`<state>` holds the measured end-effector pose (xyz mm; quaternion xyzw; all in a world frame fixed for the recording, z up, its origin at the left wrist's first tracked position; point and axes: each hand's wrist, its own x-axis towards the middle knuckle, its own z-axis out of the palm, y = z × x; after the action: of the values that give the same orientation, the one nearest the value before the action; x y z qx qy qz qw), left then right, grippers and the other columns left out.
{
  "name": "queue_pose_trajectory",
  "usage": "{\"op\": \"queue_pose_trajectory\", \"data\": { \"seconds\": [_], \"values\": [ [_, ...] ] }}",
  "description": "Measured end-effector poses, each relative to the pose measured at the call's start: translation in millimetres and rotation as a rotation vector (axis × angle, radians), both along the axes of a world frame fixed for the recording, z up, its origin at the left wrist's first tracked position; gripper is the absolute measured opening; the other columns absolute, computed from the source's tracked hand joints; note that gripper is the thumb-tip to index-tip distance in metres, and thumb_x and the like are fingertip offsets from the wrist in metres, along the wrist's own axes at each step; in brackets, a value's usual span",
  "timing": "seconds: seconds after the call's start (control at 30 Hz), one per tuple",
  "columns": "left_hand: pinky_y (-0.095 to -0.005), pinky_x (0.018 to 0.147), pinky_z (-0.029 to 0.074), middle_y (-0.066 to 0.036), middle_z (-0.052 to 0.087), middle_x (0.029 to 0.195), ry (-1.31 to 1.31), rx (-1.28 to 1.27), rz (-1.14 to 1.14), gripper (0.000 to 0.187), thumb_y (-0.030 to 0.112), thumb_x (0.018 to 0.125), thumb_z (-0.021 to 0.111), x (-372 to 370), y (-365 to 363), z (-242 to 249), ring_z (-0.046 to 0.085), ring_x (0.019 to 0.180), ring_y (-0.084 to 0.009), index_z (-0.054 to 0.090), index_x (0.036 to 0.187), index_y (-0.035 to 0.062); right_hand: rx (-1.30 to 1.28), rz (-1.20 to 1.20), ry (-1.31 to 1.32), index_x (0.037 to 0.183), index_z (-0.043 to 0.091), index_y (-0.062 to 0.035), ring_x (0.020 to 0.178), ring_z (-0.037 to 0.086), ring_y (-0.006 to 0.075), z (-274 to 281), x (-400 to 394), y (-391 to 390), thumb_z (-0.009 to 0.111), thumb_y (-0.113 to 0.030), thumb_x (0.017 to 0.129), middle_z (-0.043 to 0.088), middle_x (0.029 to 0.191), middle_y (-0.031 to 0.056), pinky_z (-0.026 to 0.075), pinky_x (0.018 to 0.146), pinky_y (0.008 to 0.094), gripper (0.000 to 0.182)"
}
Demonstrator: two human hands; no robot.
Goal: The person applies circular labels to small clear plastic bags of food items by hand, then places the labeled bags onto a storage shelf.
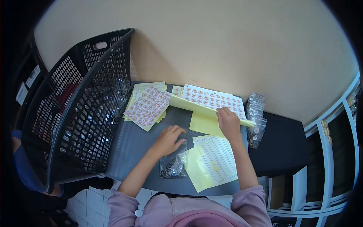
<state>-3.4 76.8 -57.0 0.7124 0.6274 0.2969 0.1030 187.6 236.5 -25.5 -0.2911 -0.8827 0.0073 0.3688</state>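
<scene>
My right hand [228, 120] pinches the edge of a pale yellow sheet [196, 106], which stands tilted up on its long side. Behind it lies a white sticker sheet [215, 97] with rows of small round pictures. My left hand [168, 139] is empty, its fingers bent and apart, over the top of a clear plastic bag [173, 166] of small dark metal pieces. To its upper left rests a sheet of round stickers [149, 108] on other yellow sheets. Near my right forearm are sheets of small printed labels [219, 160], partly covered by a yellow backing sheet [196, 166].
A large black plastic basket [90, 90] holding many small clear packets stands at the left of the grey table [132, 151]. Filled plastic bags [257, 113] overlap at the right edge, by a black surface [281, 140]. A white rack [329, 159] is farther right. Another person's blue sleeve [24, 166] shows at far left.
</scene>
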Motion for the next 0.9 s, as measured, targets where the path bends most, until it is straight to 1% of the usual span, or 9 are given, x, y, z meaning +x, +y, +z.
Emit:
{"op": "queue_pose_trajectory", "data": {
  "seconds": [0.27,0.33,0.43,0.47,0.5,0.6,0.63,0.7,0.9],
  "values": [
    [-0.0353,0.086,0.04,-0.025,0.047,0.111,-0.469,-0.272,0.282,0.054,0.024,0.081,0.053,31.4,78.6,-41.6,0.048,0.104,-0.0308,0.035,0.118,-0.0108,0.087,0.047,-0.062,0.086,0.057,-0.0056,0.07,0.057,0.0251,7.6,-2.0,9.3,0.054,-0.003,0.074,0.057,0.082,0.0069,0.044,0.061,0.0361,0.013],
    [-0.0378,0.096,0.033,-0.033,0.037,0.119,-0.529,-0.335,0.339,0.069,0.026,0.077,0.058,29.0,87.9,-43.6,0.037,0.115,-0.0389,0.024,0.122,-0.0138,-0.032,0.05,-0.064,0.088,0.057,-0.0051,0.074,0.057,0.0272,1.5,1.5,9.4,0.053,0.0,0.073,0.056,0.087,0.0087,0.045,0.064,0.0372,0.016],
    [-0.0377,0.096,0.032,-0.033,0.036,0.121,-0.577,-0.433,0.343,0.077,0.028,0.075,0.06,20.8,101.6,-44.0,0.038,0.115,-0.0387,0.019,0.124,-0.0145,-0.172,0.125,-0.028,0.089,0.055,-0.001,0.077,0.055,0.0292,1.7,6.9,13.0,0.054,0.0,0.074,0.054,0.086,0.011,0.045,0.068,0.0368,0.015],
    [-0.0355,0.084,0.044,-0.031,0.046,0.111,-0.486,-0.428,0.372,0.077,0.029,0.073,0.063,20.8,106.0,-44.0,0.052,0.101,-0.0353,0.022,0.121,-0.0152,-0.174,0.118,-0.028,0.089,0.055,-0.001,0.077,0.055,0.0292,3.5,8.2,15.3,0.054,0.0,0.074,0.054,0.086,0.011,0.045,0.068,0.0368,0.015],
    [-0.0355,0.084,0.044,-0.031,0.046,0.111,-0.484,-0.431,0.365,0.077,0.029,0.073,0.063,20.5,108.9,-40.1,0.052,0.101,-0.0353,0.022,0.121,-0.0152,-0.192,0.14,-0.027,0.09,0.055,-0.0004,0.078,0.055,0.0296,7.8,8.3,18.3,0.054,0.0,0.074,0.054,0.087,0.0117,0.045,0.069,0.0368,0.016],
    [-0.0241,0.053,0.052,-0.021,0.059,0.087,-0.723,-0.53,0.268,0.051,0.01,0.078,0.057,22.5,112.8,-35.4,0.063,0.069,-0.0206,0.031,0.114,-0.0144,-0.174,0.163,-0.047,0.092,0.056,0.0001,0.08,0.055,0.0301,19.4,6.6,27.5,0.054,0.0,0.074,0.053,0.089,0.0125,0.045,0.069,0.0367,0.018],
    [-0.0241,0.053,0.052,-0.021,0.059,0.087,-0.722,-0.53,0.265,0.051,0.01,0.078,0.057,22.4,113.1,-37.3,0.063,0.069,-0.0206,0.031,0.114,-0.0144,-0.139,0.17,-0.067,0.092,0.056,0.0002,0.081,0.055,0.0302,22.1,4.9,30.4,0.054,0.0,0.074,0.054,0.089,0.0126,0.045,0.07,0.0367,0.018],
    [-0.0254,0.059,0.054,-0.021,0.058,0.092,-1.123,-0.621,0.16,0.037,0.001,0.081,0.048,21.2,112.5,-37.4,0.063,0.073,-0.0219,0.034,0.112,-0.0145,-0.089,0.17,-0.057,0.09,0.056,0.0004,0.08,0.055,0.0303,23.3,1.7,35.4,0.054,0.0,0.074,0.054,0.089,0.0125,0.045,0.068,0.0368,0.016],
    [-0.0259,0.069,0.054,-0.019,0.053,0.101,-1.336,-0.546,0.187,0.031,0.002,0.085,0.044,23.4,112.1,-33.9,0.06,0.083,-0.0221,0.036,0.112,-0.0128,-0.036,0.187,-0.095,0.09,0.056,-0.0037,0.073,0.055,0.0294,24.7,0.1,39.3,0.052,0.0,0.074,0.054,0.089,0.0095,0.045,0.066,0.0368,0.018]
  ]
}}
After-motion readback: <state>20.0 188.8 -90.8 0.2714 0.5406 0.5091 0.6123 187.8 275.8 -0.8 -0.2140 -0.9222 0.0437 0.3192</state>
